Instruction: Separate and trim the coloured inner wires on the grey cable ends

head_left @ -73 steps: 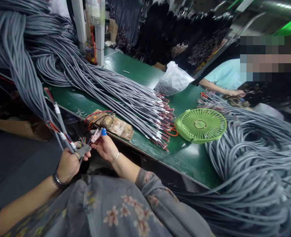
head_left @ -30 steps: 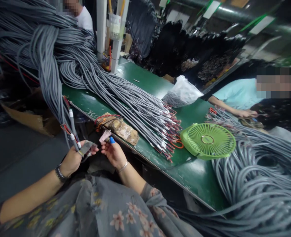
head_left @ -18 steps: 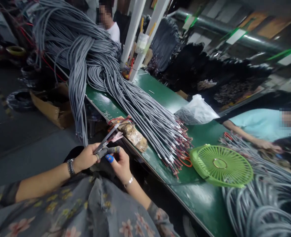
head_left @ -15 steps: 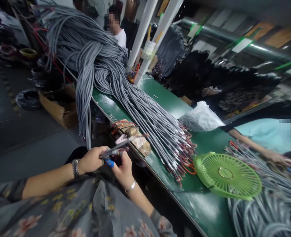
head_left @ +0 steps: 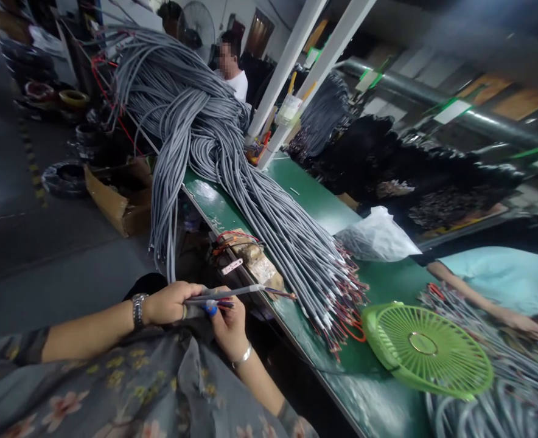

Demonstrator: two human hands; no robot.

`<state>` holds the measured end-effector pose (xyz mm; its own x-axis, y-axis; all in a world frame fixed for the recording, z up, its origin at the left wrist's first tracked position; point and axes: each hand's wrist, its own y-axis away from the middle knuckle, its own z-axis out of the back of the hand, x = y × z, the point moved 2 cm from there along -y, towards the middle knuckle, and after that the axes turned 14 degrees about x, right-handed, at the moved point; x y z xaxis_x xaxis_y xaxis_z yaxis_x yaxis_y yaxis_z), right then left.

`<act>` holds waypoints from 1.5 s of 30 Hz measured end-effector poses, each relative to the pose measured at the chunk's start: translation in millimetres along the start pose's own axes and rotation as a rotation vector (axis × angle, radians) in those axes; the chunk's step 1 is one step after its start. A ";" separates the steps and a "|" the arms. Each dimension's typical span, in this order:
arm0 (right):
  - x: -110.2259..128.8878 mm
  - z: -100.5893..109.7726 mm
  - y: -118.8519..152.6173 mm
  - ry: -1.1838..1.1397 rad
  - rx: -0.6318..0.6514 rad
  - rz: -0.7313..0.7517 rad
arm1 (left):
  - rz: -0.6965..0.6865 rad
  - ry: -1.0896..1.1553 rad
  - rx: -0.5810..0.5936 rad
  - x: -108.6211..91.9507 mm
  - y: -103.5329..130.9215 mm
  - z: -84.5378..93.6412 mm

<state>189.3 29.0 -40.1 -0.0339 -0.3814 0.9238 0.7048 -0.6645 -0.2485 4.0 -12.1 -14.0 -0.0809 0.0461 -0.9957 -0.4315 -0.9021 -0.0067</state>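
Observation:
My left hand (head_left: pixel 171 302) is closed round grey cables (head_left: pixel 239 293) in front of my body. One cable reaches right, past my right hand, and ends in thin dark and reddish wires. My right hand (head_left: pixel 229 322) is closed on the wire ends of another grey cable, with something blue (head_left: pixel 210 307) at its thumb. Beyond both hands, a long bundle of grey cables (head_left: pixel 269 213) lies along the green table (head_left: pixel 369 395), its stripped reddish ends toward the right. Part of the bundle hangs over the table's near edge.
A green fan (head_left: pixel 426 347) stands at the right, near more grey cables (head_left: pixel 470 413). A white plastic bag (head_left: pixel 378 234) lies behind. Another person's arm (head_left: pixel 483 301) reaches in at the right. A cardboard box (head_left: pixel 114 201) sits on the floor at left.
The view has shifted a little, so the scene sits lower and further right. The held cable now points more level to the right, its wire end clearly visible beyond my right hand.

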 end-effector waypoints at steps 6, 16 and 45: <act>1.9 2.9 -4.6 -0.007 -0.100 -0.002 | -0.007 0.265 -0.281 -1.7 15.1 22.5; -19.5 4.1 0.2 -0.301 -0.117 -0.169 | -0.169 0.448 -0.329 17.9 64.3 89.6; 9.2 -20.5 -23.9 0.252 0.096 0.178 | 0.127 0.163 0.494 32.1 1.9 43.0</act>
<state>157.6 28.2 -31.6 -0.0704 -0.6412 0.7641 0.7784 -0.5143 -0.3599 -38.0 6.1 -42.0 -0.0362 -0.1532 -0.9875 -0.8022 -0.5848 0.1202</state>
